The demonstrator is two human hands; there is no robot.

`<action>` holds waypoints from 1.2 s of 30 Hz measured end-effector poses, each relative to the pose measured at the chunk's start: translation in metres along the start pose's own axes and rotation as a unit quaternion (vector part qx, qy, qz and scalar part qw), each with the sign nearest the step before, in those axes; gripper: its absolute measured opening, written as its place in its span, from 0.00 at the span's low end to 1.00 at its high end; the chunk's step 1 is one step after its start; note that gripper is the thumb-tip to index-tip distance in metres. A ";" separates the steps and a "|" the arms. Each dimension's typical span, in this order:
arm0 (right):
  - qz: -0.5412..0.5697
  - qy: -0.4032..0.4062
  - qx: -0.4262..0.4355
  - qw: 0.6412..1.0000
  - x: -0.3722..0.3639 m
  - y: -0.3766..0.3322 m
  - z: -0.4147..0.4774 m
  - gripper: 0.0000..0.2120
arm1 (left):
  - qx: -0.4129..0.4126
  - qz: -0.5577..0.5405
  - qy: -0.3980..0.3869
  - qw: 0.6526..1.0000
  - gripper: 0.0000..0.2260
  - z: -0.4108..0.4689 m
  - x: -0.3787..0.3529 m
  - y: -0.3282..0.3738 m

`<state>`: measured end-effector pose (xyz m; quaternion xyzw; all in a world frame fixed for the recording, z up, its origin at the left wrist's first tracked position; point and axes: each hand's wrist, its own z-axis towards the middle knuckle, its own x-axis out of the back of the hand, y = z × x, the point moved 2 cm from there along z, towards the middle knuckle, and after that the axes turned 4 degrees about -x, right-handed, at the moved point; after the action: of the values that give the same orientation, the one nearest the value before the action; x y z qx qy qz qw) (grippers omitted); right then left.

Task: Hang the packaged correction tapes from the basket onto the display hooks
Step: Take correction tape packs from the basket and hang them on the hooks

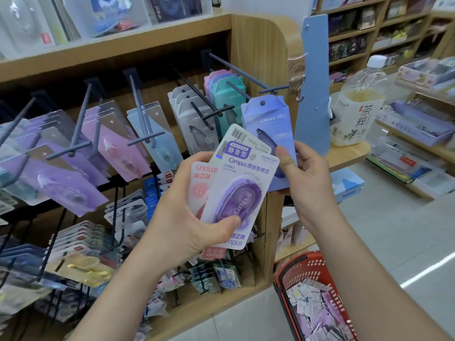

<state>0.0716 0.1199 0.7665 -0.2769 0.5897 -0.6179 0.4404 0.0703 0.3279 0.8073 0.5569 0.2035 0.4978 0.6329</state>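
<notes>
Before a wooden rack [258,45] of hanging packs, tea bottle [357,107] on the counter, red basket [295,268] of packs on the floor, I am gripping fanned Campus correction tapes [242,190] in my left hand [182,217], long axes tilting up-right, overlapping the blue MOKO AIR pack [268,119] my right hand [307,178] is pinching on the end hook [242,91].

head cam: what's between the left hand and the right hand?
Head view: fanned Campus correction-tape packs, gripped by the left hand, fill the gap. The right hand pinches a blue boxed pack hanging just behind them.
</notes>
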 end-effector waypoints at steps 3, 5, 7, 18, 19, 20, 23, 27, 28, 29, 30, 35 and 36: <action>0.012 -0.006 -0.037 0.999 -0.003 -0.003 0.000 0.06 | 0.002 0.004 0.001 1.000 0.35 0.002 0.000 0.001; 0.013 -0.009 -0.053 0.998 -0.006 -0.002 0.003 0.08 | 0.006 0.001 0.001 1.000 0.35 0.002 -0.001 0.001; 0.021 -0.022 -0.075 0.997 -0.009 0.001 0.008 0.09 | 0.012 -0.002 0.001 1.000 0.35 0.002 -0.002 0.000; 0.150 0.050 -0.206 0.966 -0.042 0.027 0.027 0.13 | 0.051 -0.078 0.037 0.995 0.34 -0.003 -0.003 -0.026; 0.166 0.055 -0.216 0.960 -0.046 0.029 0.031 0.11 | 0.052 -0.083 0.043 0.994 0.34 -0.002 -0.003 -0.029; 0.185 0.055 -0.229 0.954 -0.048 0.033 0.033 0.09 | 0.053 -0.086 0.050 0.994 0.34 -0.001 -0.004 -0.031; 0.260 0.050 -0.272 0.925 -0.046 0.039 0.026 0.15 | 0.057 -0.089 0.076 0.992 0.34 0.000 -0.003 -0.039; 0.227 -0.119 -0.289 0.922 -0.034 0.029 -0.020 0.25 | 0.078 -0.117 0.123 0.982 0.34 0.001 -0.008 -0.050; 0.206 -0.187 -0.275 0.920 -0.036 0.023 -0.036 0.25 | 0.088 -0.131 0.143 0.977 0.34 0.002 -0.012 -0.053; 0.188 -0.234 -0.257 0.919 -0.038 0.019 -0.051 0.24 | 0.096 -0.141 0.164 0.972 0.33 0.002 -0.016 -0.056; 0.158 -0.252 -0.235 0.926 -0.040 0.018 -0.063 0.24 | 0.101 -0.151 0.182 0.966 0.32 0.003 -0.020 -0.059; 0.042 -0.183 -0.114 0.976 -0.046 0.025 -0.077 0.20 | 0.131 -0.153 0.200 0.959 0.16 -0.002 -0.037 -0.062; 0.051 -0.160 -0.111 0.979 -0.047 0.026 -0.077 0.18 | 0.147 -0.171 0.201 0.953 0.14 -0.003 -0.038 -0.063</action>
<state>0.0324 0.2004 0.7383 -0.3890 0.5898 -0.4728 0.5265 0.0773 0.3046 0.7375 0.4886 0.4896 0.4482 0.5662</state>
